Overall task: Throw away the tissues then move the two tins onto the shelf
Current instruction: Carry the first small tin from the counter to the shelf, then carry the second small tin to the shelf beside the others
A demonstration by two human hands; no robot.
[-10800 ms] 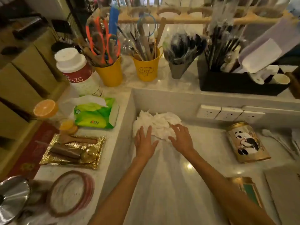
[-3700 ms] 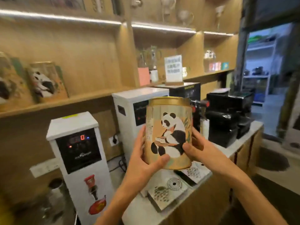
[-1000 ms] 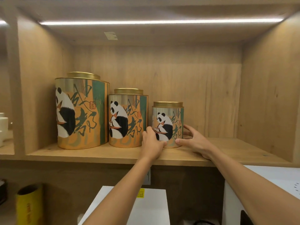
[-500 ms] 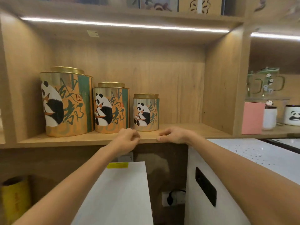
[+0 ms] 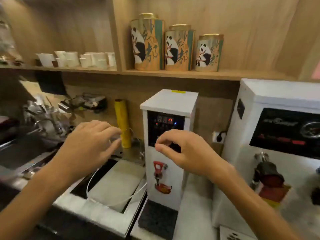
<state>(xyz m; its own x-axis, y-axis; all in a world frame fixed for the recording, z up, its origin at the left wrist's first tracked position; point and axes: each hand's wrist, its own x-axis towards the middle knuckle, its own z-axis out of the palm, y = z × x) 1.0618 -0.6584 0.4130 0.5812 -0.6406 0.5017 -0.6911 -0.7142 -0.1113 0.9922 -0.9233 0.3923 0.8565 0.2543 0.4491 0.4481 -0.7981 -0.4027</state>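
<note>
Three panda tins [image 5: 178, 47] are standing on the shelf [image 5: 173, 75]; both hands' fingers are hanging loosely curled, holding nothing; left hand [image 5: 90, 141], right hand [image 5: 183, 153]; one swinging upward could be toppling the smallest tin [image 5: 208, 52].

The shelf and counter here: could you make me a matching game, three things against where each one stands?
Things:
1. smallest panda tin
2. white cups
3. yellow roll

Places:
A. shelf bay left of the divider
B. upright on the counter, left of the white dispenser
C. right end of the tin row

Pairs: 1-C, 2-A, 3-B
</note>
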